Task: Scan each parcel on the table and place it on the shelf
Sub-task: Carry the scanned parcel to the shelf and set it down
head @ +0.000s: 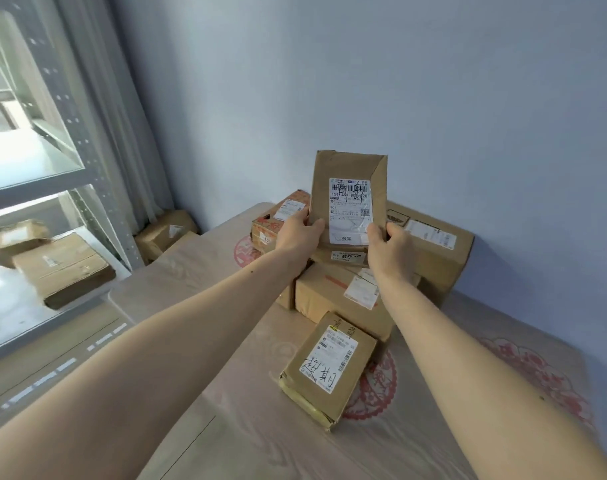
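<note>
While both arms reach forward, the left hand (300,230) and right hand (390,245) grasp the lower corners of a flat brown paper-wrapped parcel (349,188), held upright above the stacked cardboard boxes (333,296) on the table (198,271). Its front faces the camera: creased wrapping, folded top edge, and a white shipping label (350,211) with barcode, QR code and black handwriting. A similar parcel (328,368) lies flat nearer. Shelf (87,161) stands left, holding boxes.

I count two hands (300,232), six parcels (349,199) at the tabletop (226,393), three more by the shelf (98,174).
</note>
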